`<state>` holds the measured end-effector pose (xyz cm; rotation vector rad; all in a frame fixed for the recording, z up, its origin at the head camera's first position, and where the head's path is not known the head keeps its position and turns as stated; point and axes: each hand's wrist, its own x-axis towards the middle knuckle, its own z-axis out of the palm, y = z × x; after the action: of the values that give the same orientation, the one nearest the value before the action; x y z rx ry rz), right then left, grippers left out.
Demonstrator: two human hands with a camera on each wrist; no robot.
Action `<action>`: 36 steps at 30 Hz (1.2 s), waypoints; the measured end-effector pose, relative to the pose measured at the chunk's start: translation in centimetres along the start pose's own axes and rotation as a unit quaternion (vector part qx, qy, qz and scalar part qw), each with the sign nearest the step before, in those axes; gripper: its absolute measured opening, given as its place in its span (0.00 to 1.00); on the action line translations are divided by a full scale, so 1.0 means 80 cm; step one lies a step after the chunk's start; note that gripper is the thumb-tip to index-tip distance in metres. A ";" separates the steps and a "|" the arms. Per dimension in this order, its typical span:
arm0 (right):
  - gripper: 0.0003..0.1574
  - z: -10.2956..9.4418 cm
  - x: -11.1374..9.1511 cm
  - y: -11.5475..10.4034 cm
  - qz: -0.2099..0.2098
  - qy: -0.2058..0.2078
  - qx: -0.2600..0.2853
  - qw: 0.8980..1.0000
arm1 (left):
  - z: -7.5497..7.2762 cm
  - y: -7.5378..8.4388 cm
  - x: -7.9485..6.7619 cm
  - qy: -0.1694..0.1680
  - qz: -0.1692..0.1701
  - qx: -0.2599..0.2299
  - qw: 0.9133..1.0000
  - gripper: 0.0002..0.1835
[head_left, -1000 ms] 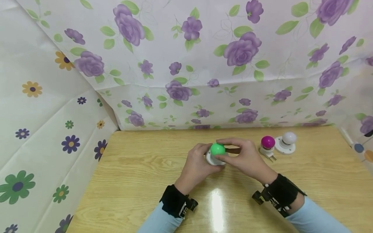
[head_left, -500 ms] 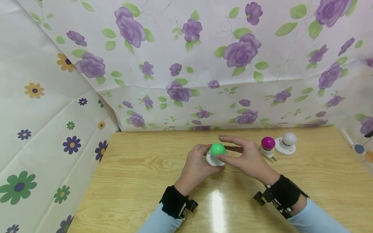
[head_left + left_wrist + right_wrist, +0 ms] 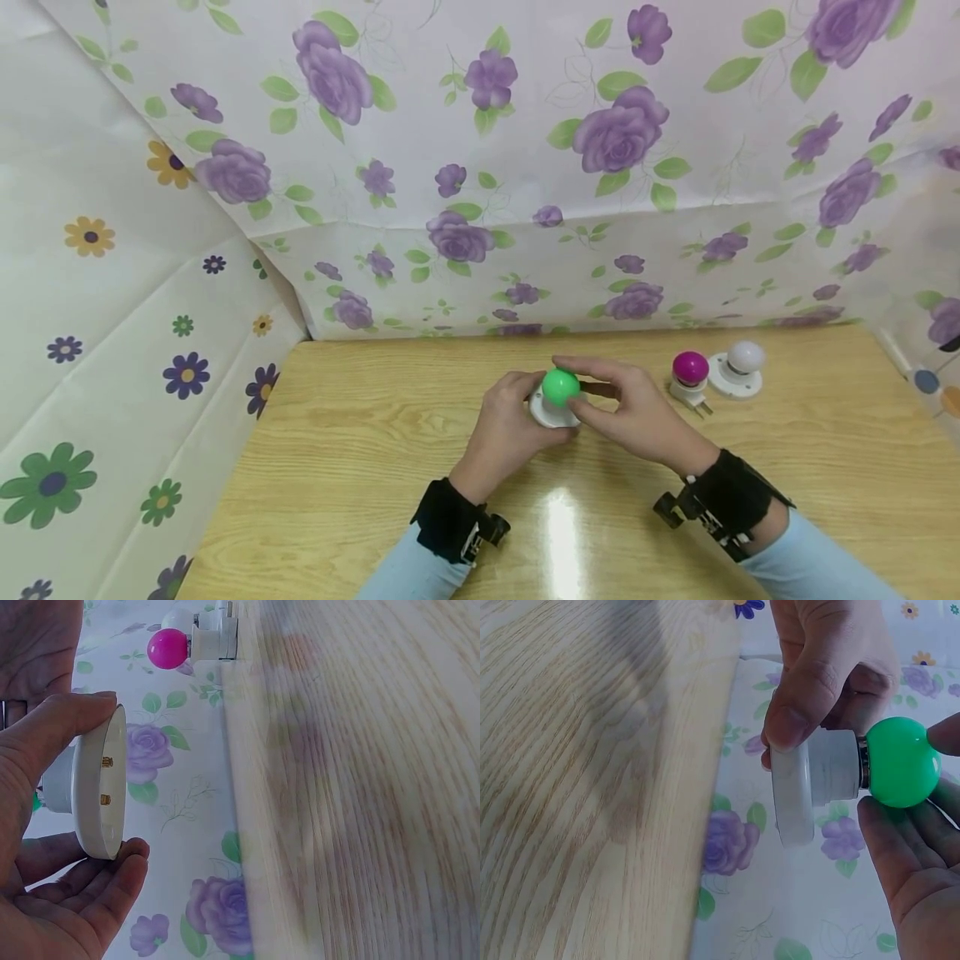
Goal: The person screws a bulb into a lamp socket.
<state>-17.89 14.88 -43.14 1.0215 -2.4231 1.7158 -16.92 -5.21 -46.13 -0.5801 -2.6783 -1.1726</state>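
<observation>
My left hand point(image 3: 507, 421) grips the rim of a white round lamp holder point(image 3: 550, 413), raised above the table. A green light bulb point(image 3: 561, 387) sits in its socket, with a narrow band of metal collar showing in the right wrist view. Thumb and fingers of my right hand point(image 3: 637, 408) pinch the green bulb from opposite sides. In the left wrist view the underside of the lamp holder point(image 3: 112, 784) shows two brass screws, and most of the bulb is hidden there.
On the table point(image 3: 360, 467), right of my hands, a magenta bulb point(image 3: 690, 367) stands in a white plug-in socket with metal prongs. Beside it a white bulb point(image 3: 746, 357) sits in a round holder point(image 3: 733, 385). A flowered sheet point(image 3: 405, 192) hangs behind the table.
My right fingers opened away from the green bulb half a second ago and now close round it again, the thumb lying farther right. My left hand keeps the lamp holder in place.
</observation>
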 end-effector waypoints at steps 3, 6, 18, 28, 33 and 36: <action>0.28 0.000 0.000 0.001 0.001 -0.001 0.002 1.000 | 0.000 0.000 0.000 0.001 0.001 0.001 1.000 0.36; 0.28 0.001 -0.001 0.001 0.005 0.000 0.002 1.000 | 0.001 -0.001 0.000 -0.001 -0.001 0.004 1.000 0.36; 0.25 0.003 0.000 -0.041 0.048 0.057 0.026 0.997 | 0.000 -0.001 0.000 -0.008 -0.001 -0.004 1.000 0.37; 0.26 0.007 0.002 -0.052 -0.001 0.089 -0.017 0.996 | 0.001 0.000 0.000 -0.006 -0.004 -0.001 1.000 0.38; 0.28 0.002 0.003 -0.049 -0.015 0.076 -0.023 0.997 | 0.002 -0.001 0.000 -0.006 -0.006 0.005 1.000 0.37; 0.29 0.000 0.003 -0.040 -0.011 0.054 -0.017 0.998 | 0.002 -0.001 0.001 -0.005 -0.005 0.007 1.000 0.36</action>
<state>-16.44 14.18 -40.36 0.9226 -2.3589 1.6712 -17.00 -5.11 -46.28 -0.5723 -2.6993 -1.1553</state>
